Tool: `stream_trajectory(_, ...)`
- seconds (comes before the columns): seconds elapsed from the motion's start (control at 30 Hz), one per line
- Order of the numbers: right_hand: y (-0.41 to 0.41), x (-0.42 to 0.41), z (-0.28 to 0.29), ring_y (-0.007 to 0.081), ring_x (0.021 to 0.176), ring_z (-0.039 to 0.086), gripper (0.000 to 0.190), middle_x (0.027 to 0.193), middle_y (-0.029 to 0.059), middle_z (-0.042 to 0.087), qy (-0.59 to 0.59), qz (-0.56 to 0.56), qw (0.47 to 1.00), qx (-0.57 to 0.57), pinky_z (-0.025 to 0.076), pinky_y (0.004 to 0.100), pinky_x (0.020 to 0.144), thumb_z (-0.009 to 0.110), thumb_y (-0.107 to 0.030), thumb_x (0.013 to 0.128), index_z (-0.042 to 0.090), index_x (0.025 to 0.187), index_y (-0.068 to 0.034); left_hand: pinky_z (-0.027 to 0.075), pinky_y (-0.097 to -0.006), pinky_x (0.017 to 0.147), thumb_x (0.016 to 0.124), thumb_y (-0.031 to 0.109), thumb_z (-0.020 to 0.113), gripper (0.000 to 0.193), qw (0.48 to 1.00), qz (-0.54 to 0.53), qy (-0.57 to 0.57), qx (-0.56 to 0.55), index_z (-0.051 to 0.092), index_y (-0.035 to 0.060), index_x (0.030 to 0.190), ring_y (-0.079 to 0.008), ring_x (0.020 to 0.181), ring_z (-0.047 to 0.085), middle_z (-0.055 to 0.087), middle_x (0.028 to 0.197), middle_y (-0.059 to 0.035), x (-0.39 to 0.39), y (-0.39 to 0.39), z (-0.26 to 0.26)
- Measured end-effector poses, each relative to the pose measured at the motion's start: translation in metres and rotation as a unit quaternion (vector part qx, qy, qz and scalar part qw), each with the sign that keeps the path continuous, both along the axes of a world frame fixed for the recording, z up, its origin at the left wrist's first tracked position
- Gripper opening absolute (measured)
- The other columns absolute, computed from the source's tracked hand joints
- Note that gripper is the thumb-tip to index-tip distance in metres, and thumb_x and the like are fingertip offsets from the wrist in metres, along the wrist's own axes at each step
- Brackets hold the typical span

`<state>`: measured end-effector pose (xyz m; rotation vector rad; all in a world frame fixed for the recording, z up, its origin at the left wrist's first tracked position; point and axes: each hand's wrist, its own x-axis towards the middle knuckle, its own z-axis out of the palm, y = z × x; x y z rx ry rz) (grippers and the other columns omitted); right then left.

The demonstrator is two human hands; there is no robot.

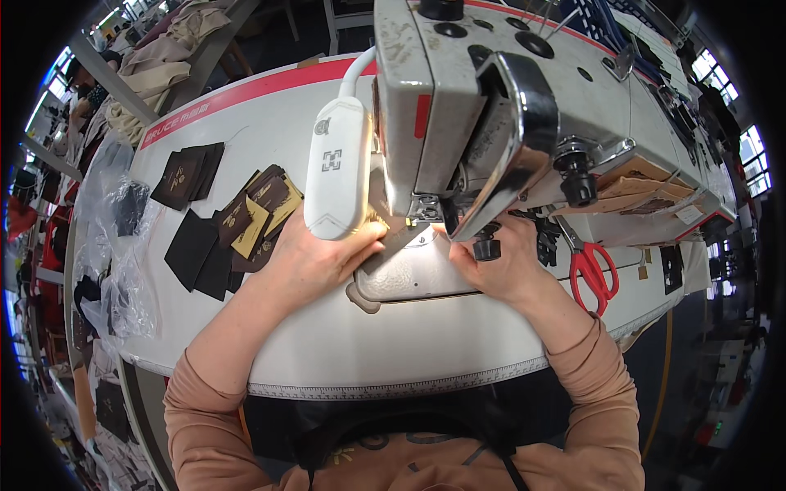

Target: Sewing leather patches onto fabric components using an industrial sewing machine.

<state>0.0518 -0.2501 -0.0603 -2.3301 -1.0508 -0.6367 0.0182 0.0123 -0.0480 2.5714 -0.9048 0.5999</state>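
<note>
An industrial sewing machine (405, 110) stands before me, its metal bed plate (393, 279) lit by a white lamp (336, 178). My left hand (313, 258) is at the left of the needle area, thumb and finger on a dark fabric piece (392, 242) that lies on the plate under the presser foot (425, 208). The lamp covers part of these fingers. My right hand (500, 264) rests at the plate's right side, its fingertips near the presser foot and partly hidden by the machine head; whether they grip anything cannot be told.
Left on the table lie dark printed labels (184, 175), brown and yellow labels (261, 215) and black fabric pieces (199, 251). Red-handled scissors (592, 276) lie right of my right hand. Crumpled plastic (126, 270) hangs at the left edge. A person (86, 92) is far left.
</note>
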Motion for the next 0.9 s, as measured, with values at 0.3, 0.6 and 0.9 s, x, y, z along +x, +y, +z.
stream_trajectory(0.3, -0.002, -0.008, -0.004, 0.0111, 0.071, 0.06, 0.044, 0.09, -0.0087, 0.061, -0.082, 0.113, 0.985, -0.099, 0.046, 0.0289, 0.057, 0.072, -0.012, 0.068, 0.07, 0.11, -0.023, 0.053, -0.0345, 0.07, 0.079, 0.021, 0.079, 0.025, 0.996, -0.085, 0.006, -0.004, 0.07, 0.0132, 0.101, -0.0212, 0.087, 0.067, 0.066, 0.106, -0.0017, -0.01, -0.009, 0.002)
stream_trajectory(0.6, -0.002, -0.008, -0.004, 0.0117, 0.07, 0.06, 0.045, 0.09, -0.0062, 0.057, -0.079, 0.174, 0.974, -0.118, 0.046, 0.0272, 0.053, 0.073, -0.013, 0.063, 0.069, 0.108, -0.018, 0.054, -0.0386, 0.078, 0.081, 0.025, 0.079, 0.029, 0.995, -0.093, 0.04, -0.013, 0.072, 0.0181, 0.108, -0.0238, 0.093, 0.069, 0.069, 0.116, -0.0015, -0.008, -0.001, -0.007)
stream_trajectory(0.9, -0.003, -0.013, -0.008, 0.0054, 0.079, 0.056, 0.046, 0.095, -0.0143, 0.058, -0.088, 0.117, 0.978, -0.146, 0.037, 0.032, 0.066, 0.071, -0.019, 0.07, 0.067, 0.116, -0.025, 0.055, -0.039, 0.079, 0.083, 0.023, 0.076, 0.029, 0.994, -0.087, 0.072, -0.002, 0.072, 0.0198, 0.112, -0.0246, 0.098, 0.068, 0.067, 0.119, -0.0027, -0.008, 0.001, -0.007)
